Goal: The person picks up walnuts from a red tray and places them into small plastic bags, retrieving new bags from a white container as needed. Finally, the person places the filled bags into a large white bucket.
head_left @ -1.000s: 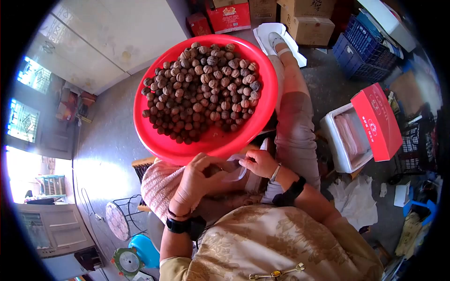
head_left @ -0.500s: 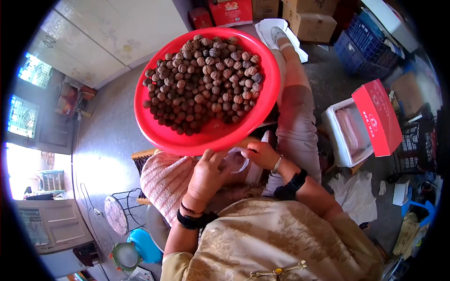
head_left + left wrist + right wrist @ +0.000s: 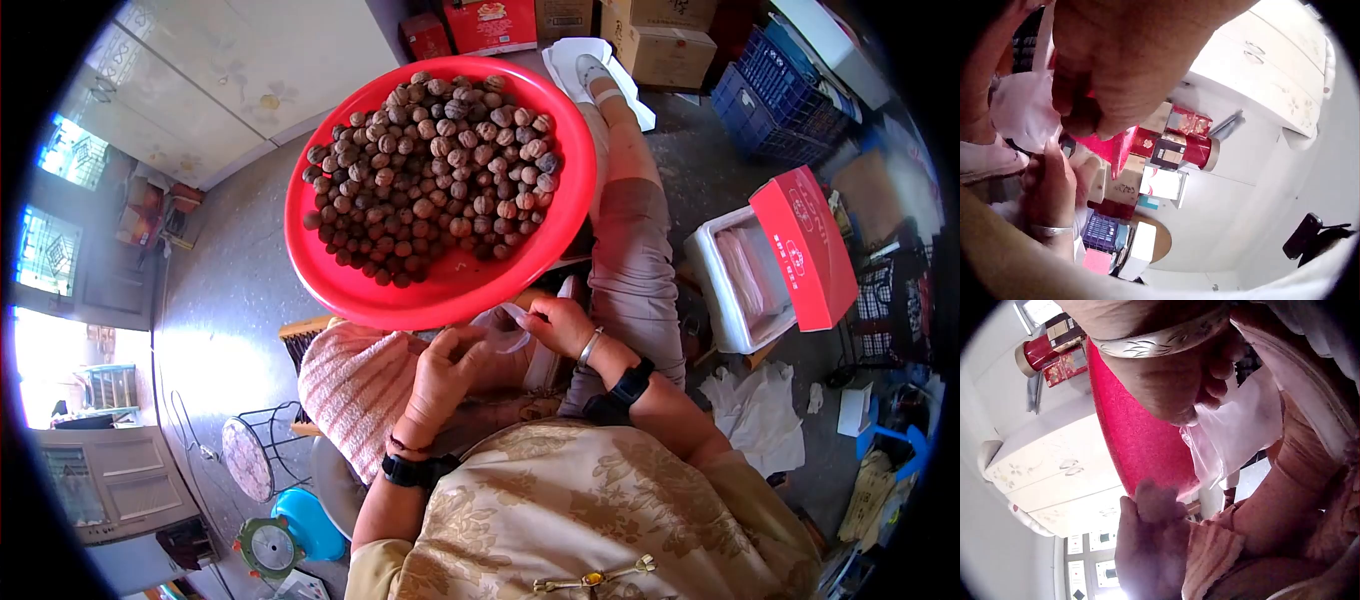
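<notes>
A thin clear plastic bag (image 3: 510,338) hangs between the two hands, just in front of the red basin. My right hand (image 3: 562,328) pinches its edge between thumb and fingertips, as the right wrist view shows with the bag (image 3: 1235,428) below the fingers. My left hand (image 3: 445,375) is bent beside the bag, fingers curled and fingertips close to its near side. In the right wrist view the left hand (image 3: 1154,544) looks blurred; I cannot tell whether it grips anything. Many walnuts (image 3: 440,180) fill the red basin (image 3: 400,312) ahead of the hands.
A pink towel (image 3: 355,385) covers the left thigh. To the right stands a white foam box (image 3: 725,335) with a red lid (image 3: 805,250) and pink packets inside. Crumpled white plastic (image 3: 760,420) lies on the floor. A round-topped stool (image 3: 248,458) and a dial scale (image 3: 270,548) are at left.
The bag's mouth was spread in a loop between the hands half a second ago and now looks flatter. My left hand has shifted slightly; the right still pinches the bag.
</notes>
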The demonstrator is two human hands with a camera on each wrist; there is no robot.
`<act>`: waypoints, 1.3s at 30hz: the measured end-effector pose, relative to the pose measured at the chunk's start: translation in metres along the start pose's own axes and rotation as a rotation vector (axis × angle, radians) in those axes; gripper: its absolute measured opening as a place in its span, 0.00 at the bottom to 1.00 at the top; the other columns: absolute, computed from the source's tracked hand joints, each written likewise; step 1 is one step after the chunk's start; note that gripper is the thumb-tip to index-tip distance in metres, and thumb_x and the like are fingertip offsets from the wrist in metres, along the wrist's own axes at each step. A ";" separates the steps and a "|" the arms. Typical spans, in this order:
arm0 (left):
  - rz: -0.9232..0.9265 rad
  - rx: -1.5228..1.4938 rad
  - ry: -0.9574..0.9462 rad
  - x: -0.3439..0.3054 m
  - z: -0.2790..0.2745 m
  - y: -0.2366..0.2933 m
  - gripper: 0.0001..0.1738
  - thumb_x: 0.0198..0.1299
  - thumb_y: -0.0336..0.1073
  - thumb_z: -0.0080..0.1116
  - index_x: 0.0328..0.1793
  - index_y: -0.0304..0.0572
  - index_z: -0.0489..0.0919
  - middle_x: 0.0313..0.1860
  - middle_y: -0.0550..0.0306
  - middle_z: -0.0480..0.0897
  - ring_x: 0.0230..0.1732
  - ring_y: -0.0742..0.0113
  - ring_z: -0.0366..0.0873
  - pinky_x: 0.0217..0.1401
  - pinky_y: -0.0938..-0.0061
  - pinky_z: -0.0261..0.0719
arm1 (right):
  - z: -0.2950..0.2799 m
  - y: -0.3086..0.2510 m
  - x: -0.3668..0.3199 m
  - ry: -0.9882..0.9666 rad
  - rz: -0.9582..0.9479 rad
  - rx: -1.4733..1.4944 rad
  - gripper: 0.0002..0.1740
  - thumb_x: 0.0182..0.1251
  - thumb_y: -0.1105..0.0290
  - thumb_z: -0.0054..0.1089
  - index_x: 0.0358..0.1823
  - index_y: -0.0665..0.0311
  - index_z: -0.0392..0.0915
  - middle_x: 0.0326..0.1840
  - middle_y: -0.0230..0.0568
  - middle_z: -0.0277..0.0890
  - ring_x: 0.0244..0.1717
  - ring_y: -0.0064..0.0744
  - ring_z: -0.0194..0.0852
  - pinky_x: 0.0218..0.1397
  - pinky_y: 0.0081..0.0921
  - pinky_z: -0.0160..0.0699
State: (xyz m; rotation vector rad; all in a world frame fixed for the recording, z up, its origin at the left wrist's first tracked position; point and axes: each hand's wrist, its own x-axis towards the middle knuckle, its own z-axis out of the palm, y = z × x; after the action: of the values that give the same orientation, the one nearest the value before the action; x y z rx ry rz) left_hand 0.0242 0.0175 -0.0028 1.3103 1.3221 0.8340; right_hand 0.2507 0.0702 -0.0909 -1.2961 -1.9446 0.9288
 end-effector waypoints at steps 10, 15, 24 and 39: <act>0.051 0.128 0.031 0.012 0.009 -0.010 0.16 0.65 0.30 0.61 0.58 0.34 0.78 0.39 0.60 0.81 0.38 0.75 0.77 0.39 0.80 0.78 | -0.002 -0.004 0.000 -0.057 0.113 0.052 0.19 0.64 0.53 0.62 0.27 0.62 0.79 0.26 0.49 0.78 0.32 0.54 0.79 0.39 0.43 0.78; 0.187 0.423 0.084 0.011 0.002 -0.004 0.21 0.59 0.29 0.64 0.60 0.33 0.77 0.46 0.51 0.81 0.41 0.65 0.81 0.42 0.74 0.81 | 0.004 0.006 -0.001 -0.025 0.113 -0.017 0.16 0.63 0.55 0.63 0.29 0.61 0.80 0.28 0.50 0.79 0.35 0.54 0.80 0.40 0.43 0.79; 0.312 0.492 0.160 0.044 0.007 -0.050 0.20 0.56 0.33 0.63 0.56 0.41 0.79 0.45 0.39 0.83 0.47 0.42 0.81 0.50 0.59 0.79 | -0.007 -0.017 0.001 0.046 -0.027 0.011 0.11 0.60 0.65 0.61 0.37 0.65 0.80 0.44 0.54 0.80 0.45 0.54 0.80 0.48 0.42 0.79; 0.063 -0.227 0.228 0.036 0.004 -0.050 0.06 0.60 0.30 0.63 0.39 0.34 0.82 0.30 0.67 0.83 0.31 0.79 0.75 0.34 0.78 0.76 | -0.020 -0.036 0.000 0.140 -0.038 0.305 0.09 0.65 0.68 0.62 0.33 0.67 0.78 0.26 0.43 0.77 0.25 0.33 0.74 0.31 0.28 0.74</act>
State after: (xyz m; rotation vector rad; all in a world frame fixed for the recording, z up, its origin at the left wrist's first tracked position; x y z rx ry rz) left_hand 0.0211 0.0434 -0.0586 1.1075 1.3218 1.1692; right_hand 0.2489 0.0652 -0.0502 -1.1122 -1.6416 1.0402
